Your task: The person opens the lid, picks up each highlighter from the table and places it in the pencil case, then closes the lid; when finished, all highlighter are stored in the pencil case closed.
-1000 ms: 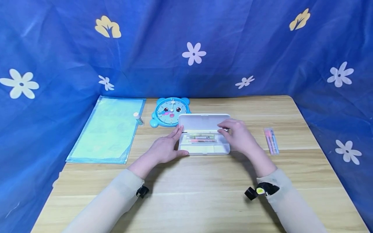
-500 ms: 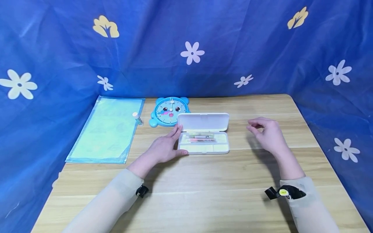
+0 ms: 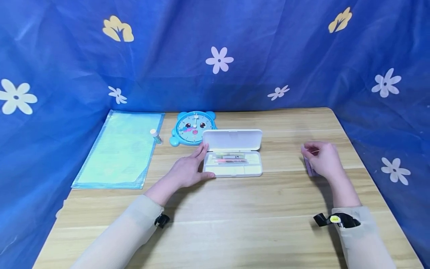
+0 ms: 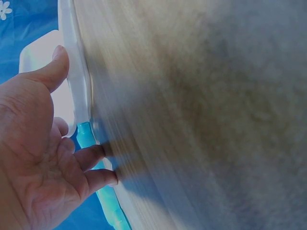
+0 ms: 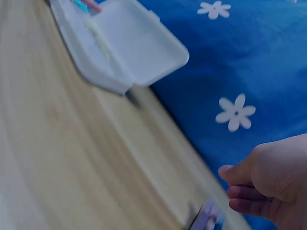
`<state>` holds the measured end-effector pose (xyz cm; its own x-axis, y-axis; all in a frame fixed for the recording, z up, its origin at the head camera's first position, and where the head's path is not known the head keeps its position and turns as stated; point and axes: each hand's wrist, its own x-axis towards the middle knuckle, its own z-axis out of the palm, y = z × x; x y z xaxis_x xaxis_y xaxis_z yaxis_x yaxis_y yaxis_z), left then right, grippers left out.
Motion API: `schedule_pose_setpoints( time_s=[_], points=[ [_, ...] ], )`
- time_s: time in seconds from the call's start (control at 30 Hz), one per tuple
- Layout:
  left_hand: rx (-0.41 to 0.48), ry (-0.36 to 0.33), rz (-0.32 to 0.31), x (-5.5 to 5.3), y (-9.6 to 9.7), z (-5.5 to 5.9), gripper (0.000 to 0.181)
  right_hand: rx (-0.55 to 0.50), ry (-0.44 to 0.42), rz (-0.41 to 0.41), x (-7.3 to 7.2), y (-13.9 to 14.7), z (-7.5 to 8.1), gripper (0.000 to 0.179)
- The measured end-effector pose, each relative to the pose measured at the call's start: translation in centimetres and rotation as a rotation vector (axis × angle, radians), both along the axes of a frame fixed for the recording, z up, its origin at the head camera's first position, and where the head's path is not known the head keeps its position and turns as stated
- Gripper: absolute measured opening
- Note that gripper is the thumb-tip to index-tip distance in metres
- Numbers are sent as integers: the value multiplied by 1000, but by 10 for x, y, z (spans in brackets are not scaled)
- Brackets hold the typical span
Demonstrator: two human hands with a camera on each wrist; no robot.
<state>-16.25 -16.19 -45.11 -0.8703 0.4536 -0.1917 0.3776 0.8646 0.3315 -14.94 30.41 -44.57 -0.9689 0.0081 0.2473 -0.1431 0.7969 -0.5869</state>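
A white pencil case (image 3: 252, 170) lies with its lid (image 3: 232, 139) raised, several slim pens (image 3: 231, 158) inside. My left hand (image 3: 185, 170) rests at its left end, thumb by the front edge and fingers beside the lid. In the left wrist view, that hand (image 4: 43, 158) has its fingers loosely extended against the case (image 4: 79, 72). My right hand (image 3: 324, 158) hovers over a narrow purple pack (image 3: 309, 168), partly covering it. In the right wrist view, the fingers of this hand (image 5: 271, 182) are loosely bent, with the blurred pack (image 5: 208, 218) apart from them.
A blue toy clock (image 3: 194, 127) with a face stands behind the case's left end. Left of it are a small white-capped glue stick (image 3: 156, 136) and a light-blue mesh folder (image 3: 117, 149). A blue flowered cloth (image 3: 168, 56) hangs behind the wooden table (image 3: 242, 220).
My right hand has left the pencil case and moved right to the purple pack. My left hand stays at the case. The head view has shifted slightly.
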Motion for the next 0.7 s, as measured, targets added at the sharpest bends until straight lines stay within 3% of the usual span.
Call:
schedule_pose_setpoints(
  time_s=[0.3, 0.7],
  points=[
    [3, 9, -6, -1, -1, 0, 113, 93, -4, -38, 1, 2, -19, 18],
    [2, -10, -1, 0, 1, 3, 113, 102, -48, -53, 1, -3, -28, 17]
  ],
)
